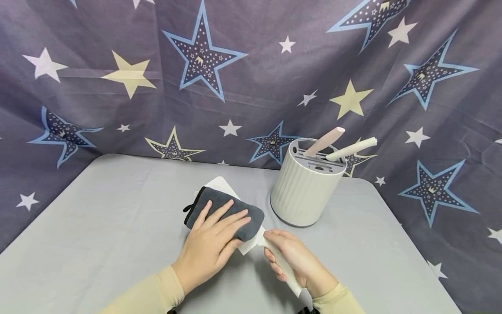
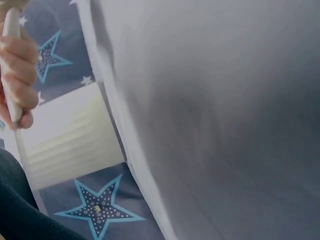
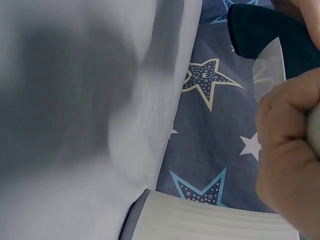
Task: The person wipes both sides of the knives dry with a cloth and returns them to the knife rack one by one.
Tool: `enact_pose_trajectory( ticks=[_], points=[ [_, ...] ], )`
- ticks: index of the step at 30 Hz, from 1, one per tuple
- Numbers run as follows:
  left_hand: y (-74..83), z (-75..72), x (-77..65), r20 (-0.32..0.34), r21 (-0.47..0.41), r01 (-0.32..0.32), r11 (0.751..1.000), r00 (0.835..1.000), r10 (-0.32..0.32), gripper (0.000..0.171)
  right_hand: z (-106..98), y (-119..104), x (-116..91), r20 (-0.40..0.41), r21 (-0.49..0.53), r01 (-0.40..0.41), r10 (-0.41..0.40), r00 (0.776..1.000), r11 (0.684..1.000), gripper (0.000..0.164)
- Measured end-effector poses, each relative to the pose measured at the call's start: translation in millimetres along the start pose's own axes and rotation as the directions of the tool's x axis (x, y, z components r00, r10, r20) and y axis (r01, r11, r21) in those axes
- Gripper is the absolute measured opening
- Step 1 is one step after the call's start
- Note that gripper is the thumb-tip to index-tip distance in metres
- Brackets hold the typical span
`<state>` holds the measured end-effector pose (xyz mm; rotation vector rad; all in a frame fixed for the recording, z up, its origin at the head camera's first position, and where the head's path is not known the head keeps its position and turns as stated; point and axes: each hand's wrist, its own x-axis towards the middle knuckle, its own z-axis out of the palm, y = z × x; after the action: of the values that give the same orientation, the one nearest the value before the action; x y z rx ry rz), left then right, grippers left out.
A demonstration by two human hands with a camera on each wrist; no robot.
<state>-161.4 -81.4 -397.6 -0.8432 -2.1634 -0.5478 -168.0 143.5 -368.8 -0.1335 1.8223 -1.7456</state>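
My right hand [image 1: 294, 253] grips the white handle [image 1: 289, 274] of a cleaver, its fingers curled round it. The broad, pale blade [image 1: 220, 184] points up and left, over the table. A dark grey cloth [image 1: 256, 218] with a black edge and a small loop lies across the blade and covers most of it. My left hand [image 1: 209, 246] rests on the cloth with its fingers straight and spread. In the right wrist view, part of the blade [image 3: 270, 70] shows beside the cloth [image 3: 257, 30]. The left wrist view shows the handle [image 2: 12, 65] in my right fist.
A ribbed cream knife block [image 1: 303, 196] stands to the right, behind my right hand. One pink handle [image 1: 325, 141] and one white handle [image 1: 353, 149] stick out of its top. The table [image 1: 98, 235] has a grey cover, and a star-patterned curtain [image 1: 259, 78] hangs behind it.
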Motion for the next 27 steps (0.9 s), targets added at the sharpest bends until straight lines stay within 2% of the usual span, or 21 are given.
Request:
enact_pose_trajectory(
  ticks=[4,8,13,16,17,19,23,25,27],
  points=[
    [-1.6,-2.3,2.3,0.009,-0.072,0.095,0.993,0.996,-0.094,0.037,0.1,1.0,-1.0,-0.010,-0.006,-0.001,0.001,1.000,1.000,0.028],
    [-4.0,-4.4,3.9,-0.001,-0.158,0.209,0.965,0.977,-0.211,0.041,-0.2,2.6,-1.8,-0.018,-0.010,-0.013,0.013,1.000,1.000,0.028],
    [-7.6,-8.4,7.1,-0.044,-0.305,0.311,0.900,0.940,-0.339,0.042,-1.0,5.8,-2.3,-0.021,-0.003,-0.015,0.015,1.000,1.000,0.028],
    [-9.2,-12.2,10.6,-0.055,-0.404,0.361,0.841,0.908,-0.416,0.040,-2.4,7.1,-3.1,-0.015,0.005,-0.004,0.004,1.000,1.000,0.029],
    [-9.6,-13.5,12.0,-0.053,-0.437,0.384,0.813,0.892,-0.449,0.039,-3.1,7.2,-3.5,-0.012,0.008,-0.001,0.001,1.000,1.000,0.030],
    [-10.5,-15.8,13.8,-0.035,-0.490,0.448,0.748,0.847,-0.530,0.036,-4.6,7.8,-3.9,-0.008,0.019,0.002,-0.002,1.000,1.000,0.031],
    [-14.3,-20.1,15.1,0.038,-0.543,0.588,0.600,0.731,-0.681,0.033,-6.5,8.3,-4.9,-0.012,0.052,0.008,-0.008,1.000,0.999,0.031],
    [-16.5,-22.7,14.9,0.082,-0.552,0.638,0.537,0.682,-0.727,0.035,-6.8,8.2,-5.3,-0.017,0.073,0.012,-0.011,1.000,0.997,0.029],
    [-18.6,-24.9,14.5,0.122,-0.559,0.674,0.482,0.642,-0.757,0.038,-6.8,8.1,-5.4,-0.025,0.092,0.017,-0.014,1.000,0.996,0.027]
  ],
)
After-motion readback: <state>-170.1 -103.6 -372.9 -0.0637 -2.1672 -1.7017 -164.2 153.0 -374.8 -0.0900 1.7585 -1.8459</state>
